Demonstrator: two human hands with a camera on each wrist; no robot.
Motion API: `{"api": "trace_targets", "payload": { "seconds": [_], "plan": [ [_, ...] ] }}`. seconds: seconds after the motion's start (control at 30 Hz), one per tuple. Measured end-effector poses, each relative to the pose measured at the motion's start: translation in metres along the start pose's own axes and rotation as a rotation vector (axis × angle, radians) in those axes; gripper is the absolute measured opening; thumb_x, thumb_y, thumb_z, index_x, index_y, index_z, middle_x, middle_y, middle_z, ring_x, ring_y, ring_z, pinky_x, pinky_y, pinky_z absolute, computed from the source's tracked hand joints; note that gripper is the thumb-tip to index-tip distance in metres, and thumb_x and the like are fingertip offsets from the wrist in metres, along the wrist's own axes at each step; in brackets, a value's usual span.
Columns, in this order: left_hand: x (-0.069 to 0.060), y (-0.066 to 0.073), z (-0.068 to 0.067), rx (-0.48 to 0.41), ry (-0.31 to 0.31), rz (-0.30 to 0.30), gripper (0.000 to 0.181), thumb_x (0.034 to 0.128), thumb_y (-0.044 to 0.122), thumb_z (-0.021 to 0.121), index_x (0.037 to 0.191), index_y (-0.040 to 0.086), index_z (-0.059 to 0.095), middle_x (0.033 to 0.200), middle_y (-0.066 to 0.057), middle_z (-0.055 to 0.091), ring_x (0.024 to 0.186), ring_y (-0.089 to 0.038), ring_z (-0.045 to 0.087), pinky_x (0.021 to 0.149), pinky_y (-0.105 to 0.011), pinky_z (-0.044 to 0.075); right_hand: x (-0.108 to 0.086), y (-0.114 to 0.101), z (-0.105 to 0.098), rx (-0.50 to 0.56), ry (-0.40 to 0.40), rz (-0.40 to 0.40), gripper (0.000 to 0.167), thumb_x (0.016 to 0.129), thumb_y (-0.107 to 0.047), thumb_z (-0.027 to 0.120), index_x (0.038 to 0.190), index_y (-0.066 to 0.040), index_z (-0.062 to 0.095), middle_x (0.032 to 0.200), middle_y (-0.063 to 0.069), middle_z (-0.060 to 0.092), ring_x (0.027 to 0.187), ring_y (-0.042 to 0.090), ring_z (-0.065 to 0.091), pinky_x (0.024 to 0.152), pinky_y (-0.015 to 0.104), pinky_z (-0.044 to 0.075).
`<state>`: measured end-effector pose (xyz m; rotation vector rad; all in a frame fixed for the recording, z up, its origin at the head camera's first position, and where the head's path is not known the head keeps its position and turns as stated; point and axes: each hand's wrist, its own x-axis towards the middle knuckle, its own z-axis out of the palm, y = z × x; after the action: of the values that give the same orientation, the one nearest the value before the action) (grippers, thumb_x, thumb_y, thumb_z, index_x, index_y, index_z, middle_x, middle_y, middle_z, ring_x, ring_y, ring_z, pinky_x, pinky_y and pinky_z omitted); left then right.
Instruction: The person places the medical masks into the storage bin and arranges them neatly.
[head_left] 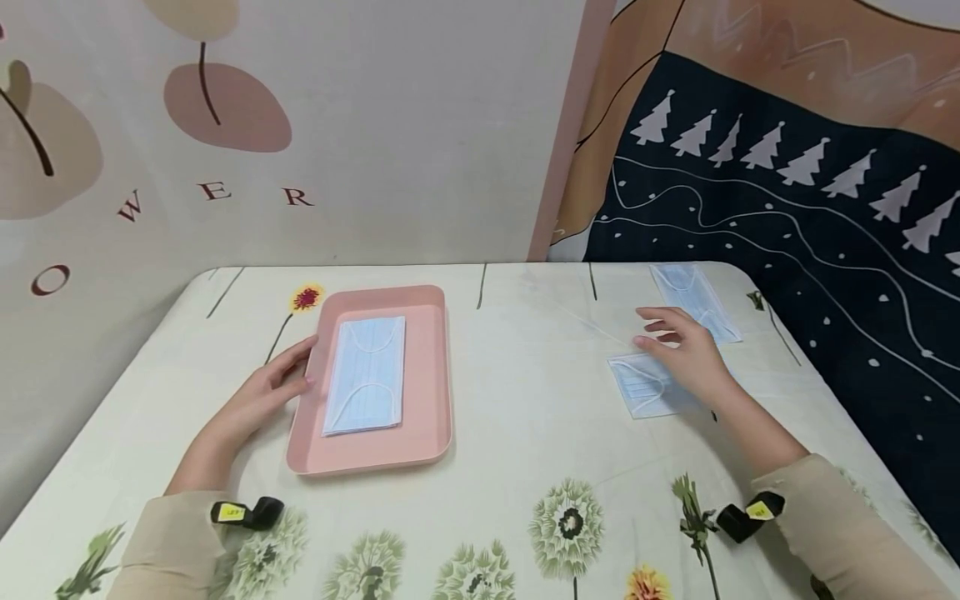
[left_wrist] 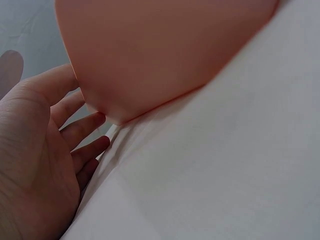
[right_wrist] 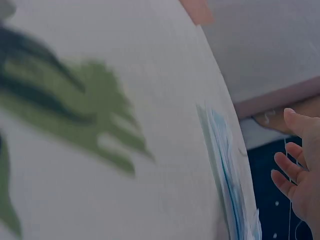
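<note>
A pink tray stands on the table left of centre, with a blue face mask or small pile of them lying flat inside. At the tray's left side, my left hand touches the rim with loosely extended fingers. The left wrist view shows those fingertips against the tray's outer wall. My right hand hovers over a blue face mask, holding nothing, fingers relaxed and apart. This hand partly covers that mask. In the right wrist view the mask pile shows several layers, and the hand is off to its side.
Another blue face mask lies behind my right hand, near the table's far right corner. The white tablecloth carries printed flowers. A pale wall hanging rises behind the table, and a dark tree-patterned cloth hangs at the right.
</note>
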<state>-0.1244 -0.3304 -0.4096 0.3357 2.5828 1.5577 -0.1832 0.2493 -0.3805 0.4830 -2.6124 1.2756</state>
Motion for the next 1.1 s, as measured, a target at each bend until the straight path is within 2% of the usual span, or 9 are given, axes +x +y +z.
{"api": "trace_targets", "payload": {
  "seconds": [0.13,0.33,0.43,0.57,0.67,1.1],
  "plan": [
    [0.0,0.0,0.0,-0.003,-0.002,-0.004,0.065,0.0976,0.015,0.057,0.153,0.009,0.023,0.153,-0.023,0.023,0.137,-0.04,0.024,0.093,-0.003,0.029,-0.002,0.014,-0.016,-0.08,0.015,0.045,0.045,0.09,-0.017,0.069,0.131,-0.003,0.057,0.123,0.015,0.056,0.106,0.03,0.056,0.081,0.016,0.043],
    [-0.001,-0.001,0.0,-0.003,-0.005,-0.002,0.066,0.0977,0.015,0.057,0.153,0.007,0.022,0.152,-0.023,0.023,0.137,-0.041,0.024,0.093,-0.003,0.029,-0.001,0.031,-0.039,-0.134,0.042,0.113,0.047,0.092,-0.024,0.067,0.132,-0.002,0.055,0.123,0.017,0.054,0.107,0.032,0.054,0.08,0.013,0.041],
    [-0.001,0.0,0.0,0.007,-0.004,-0.005,0.066,0.0978,0.016,0.057,0.153,0.007,0.022,0.152,-0.024,0.024,0.137,-0.041,0.024,0.092,-0.003,0.029,0.001,0.04,-0.05,-0.154,0.041,0.154,0.05,0.093,-0.027,0.065,0.133,-0.002,0.053,0.126,0.019,0.052,0.11,0.034,0.052,0.084,0.024,0.044],
    [-0.001,0.001,-0.001,0.015,-0.003,-0.02,0.066,0.0978,0.018,0.057,0.153,0.009,0.022,0.153,-0.023,0.023,0.137,-0.04,0.024,0.092,-0.002,0.029,0.004,0.05,-0.062,-0.164,0.033,0.229,0.056,0.093,-0.035,0.062,0.137,-0.003,0.05,0.134,0.02,0.046,0.114,0.038,0.048,0.088,0.046,0.044],
    [0.0,0.002,-0.001,0.014,-0.002,-0.034,0.067,0.0977,0.02,0.057,0.153,0.01,0.022,0.153,-0.022,0.023,0.138,-0.04,0.023,0.092,-0.002,0.029,0.007,0.057,-0.068,-0.161,0.023,0.253,0.057,0.094,-0.035,0.061,0.139,-0.001,0.047,0.137,0.023,0.044,0.116,0.042,0.046,0.09,0.055,0.041],
    [-0.001,0.002,-0.001,-0.003,-0.008,-0.019,0.066,0.0976,0.018,0.057,0.153,0.009,0.022,0.153,-0.021,0.023,0.138,-0.039,0.024,0.092,-0.003,0.029,0.025,0.082,-0.085,-0.191,-0.049,0.309,0.061,0.096,-0.034,0.058,0.14,0.003,0.042,0.141,0.029,0.036,0.122,0.05,0.037,0.092,0.061,0.039]
  ]
}}
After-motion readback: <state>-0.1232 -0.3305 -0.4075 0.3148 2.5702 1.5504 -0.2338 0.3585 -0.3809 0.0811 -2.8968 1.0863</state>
